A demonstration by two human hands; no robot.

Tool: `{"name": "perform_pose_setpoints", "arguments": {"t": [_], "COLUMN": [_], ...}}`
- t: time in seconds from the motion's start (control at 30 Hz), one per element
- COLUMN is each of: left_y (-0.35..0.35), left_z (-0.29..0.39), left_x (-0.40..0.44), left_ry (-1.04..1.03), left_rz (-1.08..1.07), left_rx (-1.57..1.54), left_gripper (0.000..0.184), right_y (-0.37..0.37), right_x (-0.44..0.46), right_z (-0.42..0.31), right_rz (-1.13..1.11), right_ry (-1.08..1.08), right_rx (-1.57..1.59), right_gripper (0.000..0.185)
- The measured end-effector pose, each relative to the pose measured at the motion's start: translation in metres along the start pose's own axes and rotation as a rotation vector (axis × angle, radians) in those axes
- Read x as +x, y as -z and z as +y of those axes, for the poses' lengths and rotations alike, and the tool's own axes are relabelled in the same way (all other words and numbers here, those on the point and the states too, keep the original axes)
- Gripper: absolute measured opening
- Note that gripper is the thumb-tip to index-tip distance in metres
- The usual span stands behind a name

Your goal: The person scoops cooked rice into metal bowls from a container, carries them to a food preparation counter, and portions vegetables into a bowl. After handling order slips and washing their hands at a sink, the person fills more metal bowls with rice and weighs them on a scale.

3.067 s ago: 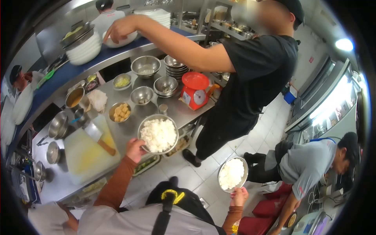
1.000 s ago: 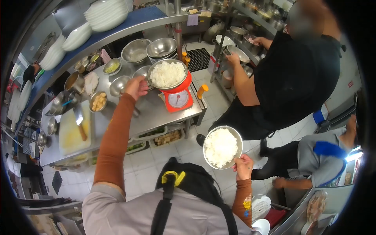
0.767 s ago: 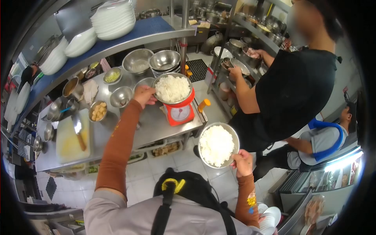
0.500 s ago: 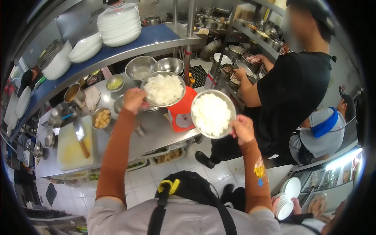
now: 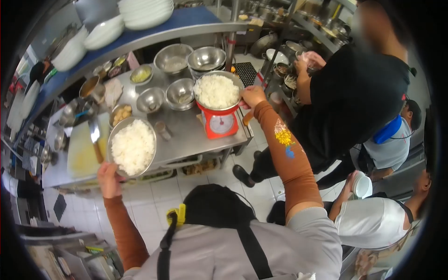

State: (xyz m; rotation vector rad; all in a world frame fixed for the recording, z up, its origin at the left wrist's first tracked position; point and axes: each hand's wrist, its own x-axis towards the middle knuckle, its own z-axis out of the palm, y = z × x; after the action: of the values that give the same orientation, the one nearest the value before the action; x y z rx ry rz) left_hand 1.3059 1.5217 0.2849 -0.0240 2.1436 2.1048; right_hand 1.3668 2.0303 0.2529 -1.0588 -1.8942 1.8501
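My left hand [image 5: 110, 179] grips the lower rim of a metal bowl of white rice [image 5: 133, 147], held in front of the cutting board [image 5: 81, 149]. A second metal bowl of rice [image 5: 218, 91] rests on the red scale [image 5: 221, 125]. The fingers of my right hand [image 5: 252, 96] are closed on this bowl's right rim. Left of the scale lie empty metal bowls [image 5: 180, 92] and a small metal cup [image 5: 163, 129]. A knife [image 5: 94, 135] with a wooden handle lies on the board, and a bowl of yellowish chunks [image 5: 121, 113] is partly hidden.
White plates and bowls [image 5: 145, 14] stand on the blue-topped shelf [image 5: 186, 19]. A person in black [image 5: 352, 102] works at the right rack. A person in a white shirt [image 5: 373, 223] holds small white bowls [image 5: 362, 185] at the lower right. Food trays [image 5: 199, 168] sit under the metal table [image 5: 186, 148].
One rice bowl now rests on the scale under my right hand. My left hand has moved down and left with the other. A person carrying white bowls has come further into view.
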Motion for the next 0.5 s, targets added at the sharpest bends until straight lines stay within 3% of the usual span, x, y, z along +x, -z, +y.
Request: {"name": "perform_pose_setpoints", "arguments": {"t": [0.23, 0.5], "left_y": [0.043, 0.034], "left_z": [-0.037, -0.052], "left_x": [-0.079, -0.131], "left_ry": [0.068, 0.062], "left_rz": [0.161, 0.239], "left_rx": [-0.02, 0.001], "left_gripper": [0.005, 0.012], "right_y": [0.019, 0.039], "right_x": [-0.015, -0.018], "right_z": [-0.006, -0.001], "right_rz": [-0.194, -0.147], "right_ry": [-0.037, -0.028], "right_rx": [0.047, 0.106], "right_gripper": [0.024, 0.031]}}
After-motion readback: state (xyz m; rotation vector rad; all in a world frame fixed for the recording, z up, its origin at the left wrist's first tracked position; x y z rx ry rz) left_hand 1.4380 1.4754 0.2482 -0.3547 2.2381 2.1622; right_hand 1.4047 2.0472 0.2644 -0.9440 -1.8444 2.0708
